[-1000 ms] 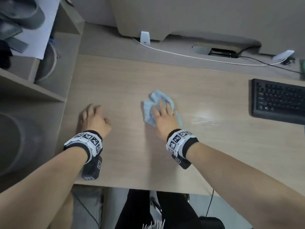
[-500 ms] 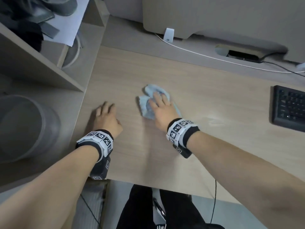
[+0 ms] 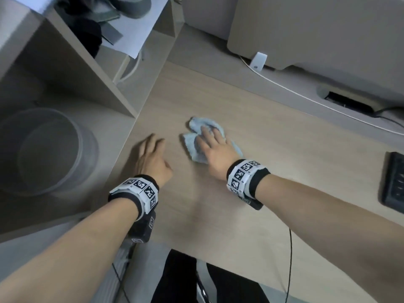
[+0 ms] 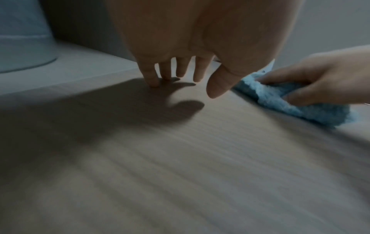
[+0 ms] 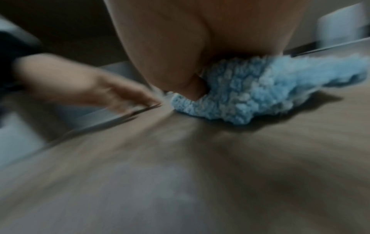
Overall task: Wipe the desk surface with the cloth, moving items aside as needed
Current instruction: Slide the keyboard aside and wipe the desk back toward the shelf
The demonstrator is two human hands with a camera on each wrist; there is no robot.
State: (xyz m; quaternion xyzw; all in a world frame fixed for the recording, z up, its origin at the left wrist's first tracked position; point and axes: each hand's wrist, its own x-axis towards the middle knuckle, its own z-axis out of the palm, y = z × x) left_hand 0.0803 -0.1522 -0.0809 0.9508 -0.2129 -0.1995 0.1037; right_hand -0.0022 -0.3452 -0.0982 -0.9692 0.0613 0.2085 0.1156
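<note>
A fluffy light-blue cloth [image 3: 191, 142] lies bunched on the pale wood desk [image 3: 273, 171]. My right hand [image 3: 211, 139] presses flat on it, fingers spread over the top. The right wrist view shows the cloth [image 5: 250, 91] under that palm [image 5: 180, 47]. My left hand [image 3: 150, 152] is just left of the cloth, near the desk's left edge, holding nothing. In the left wrist view its fingertips [image 4: 153, 80] touch the desk, with the cloth [image 4: 300, 109] and right hand [image 4: 320, 79] to the right.
A shelf unit [image 3: 65, 73] borders the desk on the left, with a clear round container [image 3: 48, 149] on its lower level. A black keyboard [image 3: 393, 182] sits at the right edge. A white cable [image 3: 306, 97] and white adapter [image 3: 259, 60] lie at the back.
My right hand has slid the cloth leftward across the desk, closer to my left hand. The head view has swung left, so the keyboard is nearly out of frame.
</note>
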